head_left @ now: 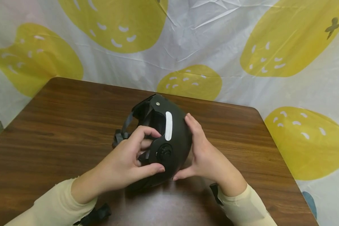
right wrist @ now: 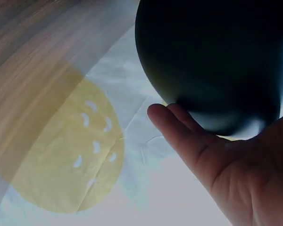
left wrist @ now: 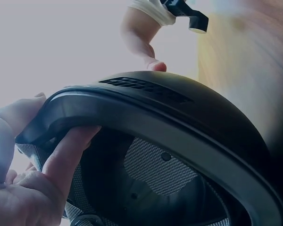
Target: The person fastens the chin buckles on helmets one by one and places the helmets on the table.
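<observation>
A matte black helmet (head_left: pixel 179 135) is tilted on its side above the brown table, its opening facing left. My left hand (head_left: pixel 124 164) grips its rim, fingers hooked inside the opening and thumb on the outer shell beside a round black knob (head_left: pixel 165 152). A white strip (head_left: pixel 168 126) runs along the shell near that knob. On the other side, the straight fingers and spread thumb of my right hand (head_left: pixel 206 153) rest against the rounded shell. Grey woven padding (left wrist: pixel 155 165) shows inside the helmet in the left wrist view, with a vent grille (left wrist: pixel 141 87) on its outside.
The wood-grain table (head_left: pixel 73 125) extends on all sides of the helmet. Behind it hangs a white cloth (head_left: pixel 197 40) with yellow fruit shapes. Black straps (head_left: pixel 99 215) show at both wrists.
</observation>
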A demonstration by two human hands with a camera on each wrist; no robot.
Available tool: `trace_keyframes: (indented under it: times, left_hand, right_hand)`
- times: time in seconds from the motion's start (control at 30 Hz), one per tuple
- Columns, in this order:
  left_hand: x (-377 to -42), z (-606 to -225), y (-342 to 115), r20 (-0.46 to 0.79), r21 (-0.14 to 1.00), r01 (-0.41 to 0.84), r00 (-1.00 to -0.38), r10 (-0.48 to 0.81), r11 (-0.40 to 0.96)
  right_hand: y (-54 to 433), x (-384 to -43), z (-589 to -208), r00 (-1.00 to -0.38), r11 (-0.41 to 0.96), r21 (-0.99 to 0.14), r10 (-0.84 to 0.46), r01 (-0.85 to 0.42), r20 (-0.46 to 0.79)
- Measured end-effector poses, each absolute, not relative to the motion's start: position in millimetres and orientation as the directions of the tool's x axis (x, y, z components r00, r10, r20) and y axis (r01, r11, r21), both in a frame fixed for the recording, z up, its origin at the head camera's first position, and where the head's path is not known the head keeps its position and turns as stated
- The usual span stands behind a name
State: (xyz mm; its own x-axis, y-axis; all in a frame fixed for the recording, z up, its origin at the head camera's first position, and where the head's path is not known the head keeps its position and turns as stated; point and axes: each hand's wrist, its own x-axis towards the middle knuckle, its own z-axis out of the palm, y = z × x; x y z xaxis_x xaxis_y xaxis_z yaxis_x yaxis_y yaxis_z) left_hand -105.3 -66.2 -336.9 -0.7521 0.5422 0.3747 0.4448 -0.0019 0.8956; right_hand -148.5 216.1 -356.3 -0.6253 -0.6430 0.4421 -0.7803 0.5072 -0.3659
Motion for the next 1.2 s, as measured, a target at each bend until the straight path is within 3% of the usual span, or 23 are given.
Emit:
trace_keyframes:
  times: [0.33, 0.83, 1.2]
  left_hand:
    - [-104.2, -337.9, -64.4, 0.382, 0.895, 0.446, -0.759, 0.527, -0.006]
    - [-103.8, -337.2, -64.2, 0.398, 0.886, 0.464, -0.756, 0.520, -0.002]
    - [-105.5, -336.5, -64.8, 0.399, 0.882, 0.471, -0.750, 0.528, 0.003]
  right_hand:
    - [216.6, -153.0, -361.5, -0.587, 0.470, -0.351, -0.664, -0.810, 0.464]
    - [211.5, -151.7, -365.1, -0.595, 0.469, -0.366, -0.650, -0.803, 0.472]
    - [206.8, -153.0, -371.6, -0.553, 0.429, -0.350, -0.655, -0.833, 0.514]
